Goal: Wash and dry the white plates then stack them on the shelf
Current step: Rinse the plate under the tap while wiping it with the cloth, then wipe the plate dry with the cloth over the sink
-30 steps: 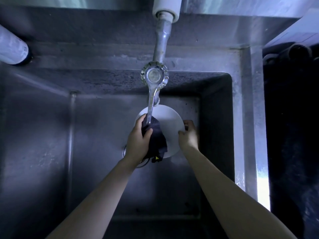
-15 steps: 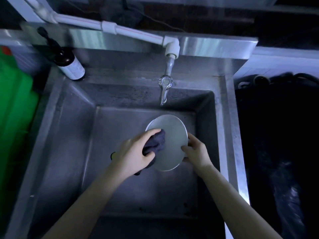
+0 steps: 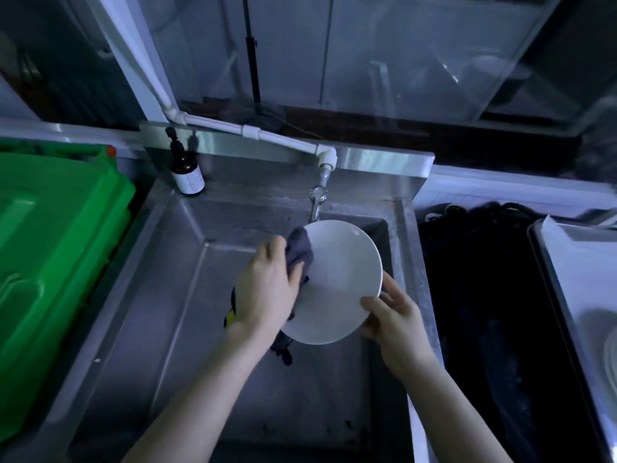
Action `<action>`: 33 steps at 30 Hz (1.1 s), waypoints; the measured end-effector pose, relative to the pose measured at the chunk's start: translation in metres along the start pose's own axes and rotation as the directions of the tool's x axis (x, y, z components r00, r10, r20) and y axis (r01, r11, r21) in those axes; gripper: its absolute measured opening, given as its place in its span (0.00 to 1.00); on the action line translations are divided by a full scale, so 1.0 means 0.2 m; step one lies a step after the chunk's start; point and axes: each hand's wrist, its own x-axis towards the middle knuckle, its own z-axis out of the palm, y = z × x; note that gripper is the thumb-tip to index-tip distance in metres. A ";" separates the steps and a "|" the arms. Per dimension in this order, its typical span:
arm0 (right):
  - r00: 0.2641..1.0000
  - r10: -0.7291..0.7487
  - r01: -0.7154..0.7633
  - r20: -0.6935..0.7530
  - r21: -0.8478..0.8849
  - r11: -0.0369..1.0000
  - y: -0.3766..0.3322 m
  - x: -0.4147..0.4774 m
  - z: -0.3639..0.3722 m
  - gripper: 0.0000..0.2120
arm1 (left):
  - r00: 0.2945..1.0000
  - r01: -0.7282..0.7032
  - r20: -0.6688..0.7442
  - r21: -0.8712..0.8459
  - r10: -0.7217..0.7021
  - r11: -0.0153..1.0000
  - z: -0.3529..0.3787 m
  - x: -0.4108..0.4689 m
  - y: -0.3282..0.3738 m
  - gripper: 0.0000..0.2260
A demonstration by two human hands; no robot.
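1 white plate (image 3: 337, 282) was tilted over the sink (image 3: 187, 312); the right hand (image 3: 394, 317) clamped its rim, the left hand (image 3: 267, 290) clutched a dark cloth (image 3: 300, 250) against it. Likely stiff, slick, breakable: grip the rim.

Left of the left hand (image 3: 267, 289) and nearer the person, the sink (image 3: 173, 329) floor lies open. The tap (image 3: 316, 202) hangs just beyond the plate (image 3: 344, 279); the sink's right wall stands close beside the right hand (image 3: 397, 322).

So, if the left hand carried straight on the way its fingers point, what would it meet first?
Likely the white plate: the left hand grips the dark cloth against its face; depth is unclear.
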 end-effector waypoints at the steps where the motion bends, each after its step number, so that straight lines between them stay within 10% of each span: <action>1: 1.000 -0.004 0.004 0.003 0.014 1.000 -0.01 -0.01 0.01 0.24 | 0.988 -0.142 0.051 -0.030 0.144 0.989 -0.01 -0.05 0.06 0.13; 4: 1.000 -0.012 0.012 0.002 0.092 0.996 -0.06 -0.06 0.03 0.21 | 0.860 -0.461 0.184 -0.118 0.476 0.879 -0.03 -0.20 0.14 0.15; 15: 0.986 -0.145 0.134 0.084 0.122 0.983 -0.18 -0.18 0.02 0.23 | 0.744 -0.639 0.253 0.000 0.619 0.769 -0.07 -0.22 0.00 0.24; 25: 0.984 -0.176 0.169 0.032 0.158 0.973 -0.28 -0.23 0.07 0.24 | 0.899 -0.383 0.242 0.027 0.365 0.924 -0.18 -0.02 0.01 0.32; 33: 0.973 -0.176 0.159 0.150 0.115 0.980 -0.28 -0.24 0.09 0.20 | 0.751 -0.597 0.217 -0.181 0.624 0.782 -0.16 -0.21 0.09 0.24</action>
